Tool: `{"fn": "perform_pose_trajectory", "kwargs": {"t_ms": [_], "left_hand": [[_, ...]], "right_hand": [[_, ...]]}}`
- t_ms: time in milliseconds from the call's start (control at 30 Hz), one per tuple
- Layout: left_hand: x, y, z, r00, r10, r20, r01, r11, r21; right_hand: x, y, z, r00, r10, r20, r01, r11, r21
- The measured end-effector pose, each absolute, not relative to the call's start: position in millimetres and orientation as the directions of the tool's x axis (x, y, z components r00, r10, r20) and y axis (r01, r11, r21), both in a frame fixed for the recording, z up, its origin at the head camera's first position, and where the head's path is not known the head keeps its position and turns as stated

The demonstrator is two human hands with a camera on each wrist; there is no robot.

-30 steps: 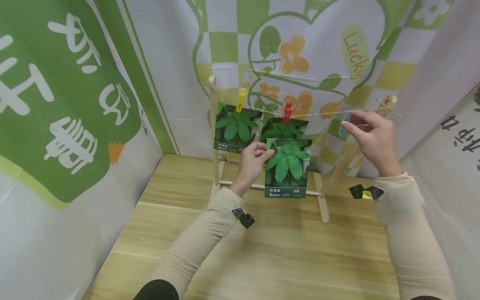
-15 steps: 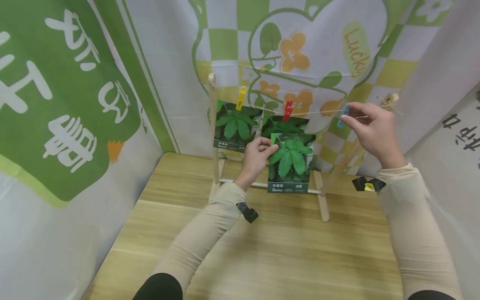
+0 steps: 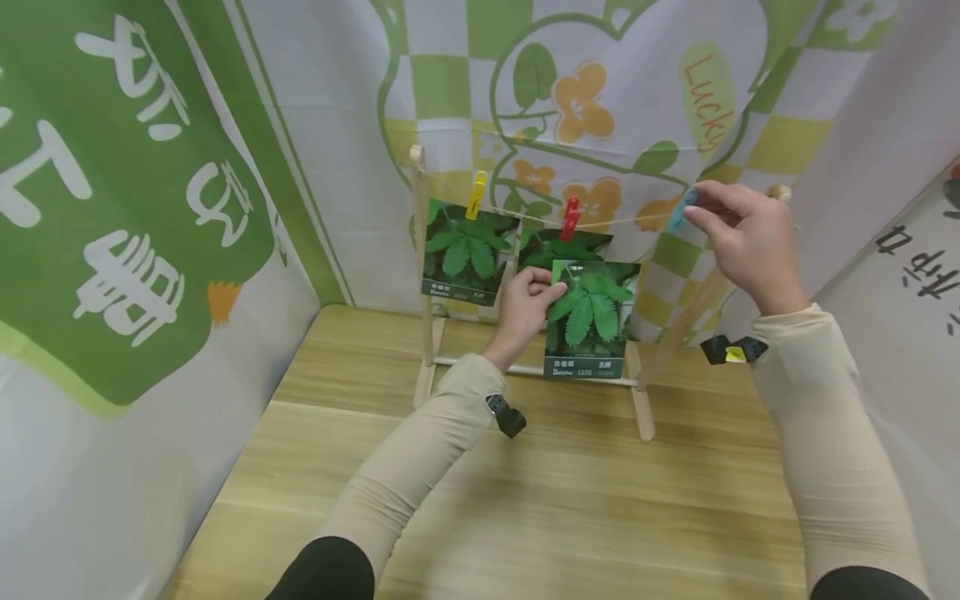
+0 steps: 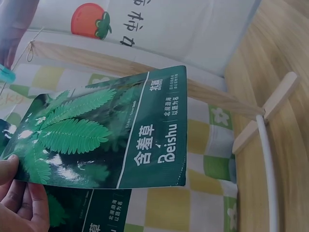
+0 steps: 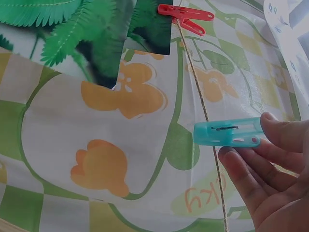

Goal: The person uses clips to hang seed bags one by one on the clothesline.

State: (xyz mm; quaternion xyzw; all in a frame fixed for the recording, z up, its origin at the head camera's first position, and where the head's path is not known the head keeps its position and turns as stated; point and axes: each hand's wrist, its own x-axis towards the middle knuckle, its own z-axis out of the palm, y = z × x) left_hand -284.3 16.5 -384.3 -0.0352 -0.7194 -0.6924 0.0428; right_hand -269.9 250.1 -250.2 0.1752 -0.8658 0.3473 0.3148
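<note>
My left hand (image 3: 520, 312) pinches a green seed packet (image 3: 592, 321) by its left edge, thumb in front, below the string (image 3: 626, 221). Printed leaves fill the packet's front, with a dark label band along the bottom. With thumb and fingertips my right hand (image 3: 753, 237) pinches a light-blue clothespin (image 5: 227, 132) at its handle end. In the right wrist view the clothespin lies across the string. Two like packets hang from that string, the left packet (image 3: 468, 250) under a yellow clothespin (image 3: 476, 196), the other packet (image 3: 531, 248) under a red clothespin (image 3: 570, 219), partly hidden by the held one.
A wooden frame carries the string between its left post (image 3: 420, 250) and right post (image 3: 693, 304). Its feet and a white crossbar (image 4: 268, 169) stand on the wooden table (image 3: 570, 500). Printed cloth (image 3: 442, 87) hangs close behind, and panels flank both sides.
My left hand has carried the packet to the right and slightly up. My right hand has raised the blue clothespin a little and tilted it.
</note>
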Motion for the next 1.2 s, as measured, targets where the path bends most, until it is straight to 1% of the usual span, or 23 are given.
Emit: {"fn": "perform_pose_trajectory", "kwargs": {"t_ms": [100, 267, 367, 533, 767, 833, 967, 1033, 1200], "left_hand": [[-285, 18, -384, -0.996, -0.01, 0.093, 0.093, 0.051, 0.994], [-286, 22, -380, -0.993, 0.004, 0.117, 0.117, 0.063, 0.991], [-286, 25, -376, -0.99, 0.01, 0.139, 0.14, 0.055, 0.989], [-288, 33, -370, -0.987, 0.015, 0.158, 0.159, 0.035, 0.987], [-290, 50, -368, -0.989, 0.02, 0.143, 0.144, 0.009, 0.99], [-290, 54, -368, -0.991, 0.015, 0.134, 0.134, -0.005, 0.991], [-289, 61, -366, -0.991, 0.023, 0.13, 0.129, -0.032, 0.991], [-288, 64, -365, -0.99, 0.032, 0.135, 0.134, -0.038, 0.99], [-288, 69, -362, -0.986, 0.038, 0.162, 0.16, -0.049, 0.986]], "right_hand": [[-272, 247, -247, -0.714, -0.092, 0.694, -0.553, 0.682, -0.479], [-274, 242, -241, -0.665, -0.064, 0.744, -0.607, 0.627, -0.488], [-275, 240, -238, -0.658, -0.056, 0.751, -0.609, 0.627, -0.486], [-277, 240, -237, -0.67, -0.058, 0.74, -0.586, 0.653, -0.479], [-281, 242, -239, -0.717, -0.042, 0.696, -0.53, 0.682, -0.504], [-280, 242, -239, -0.75, -0.054, 0.66, -0.492, 0.712, -0.501], [-277, 244, -239, -0.835, -0.089, 0.543, -0.412, 0.756, -0.509], [-275, 244, -240, -0.86, -0.105, 0.499, -0.392, 0.761, -0.517], [-275, 244, -240, -0.871, -0.125, 0.476, -0.387, 0.773, -0.504]]}}
